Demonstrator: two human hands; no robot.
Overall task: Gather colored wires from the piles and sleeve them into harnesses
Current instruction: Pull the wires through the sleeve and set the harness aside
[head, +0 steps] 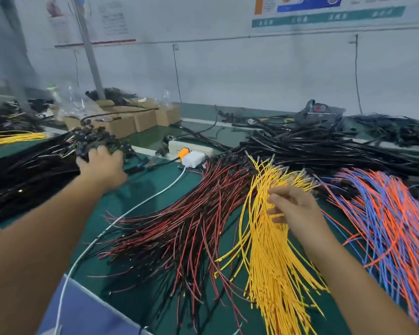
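Piles of cut wires fan across the green table (145, 189): red-and-black wires (184, 228) in the middle, yellow wires (271, 257) to their right, orange and blue wires (387, 218) at far right. A heap of black sleeved harnesses (29, 175) lies at left. My left hand (102, 165) reaches out and grips the connector end of that black heap. My right hand (293, 206) rests on the upper part of the yellow pile, fingers curled among the strands; whether it pinches any wire is unclear.
A white power strip with a white adapter (194, 158) and an orange plug sits mid-table, its white cable (121, 218) trailing toward me. Black tubing (324, 146) is heaped at back right, cardboard boxes (131, 122) at back left. More yellow wires (12, 137) lie far left.
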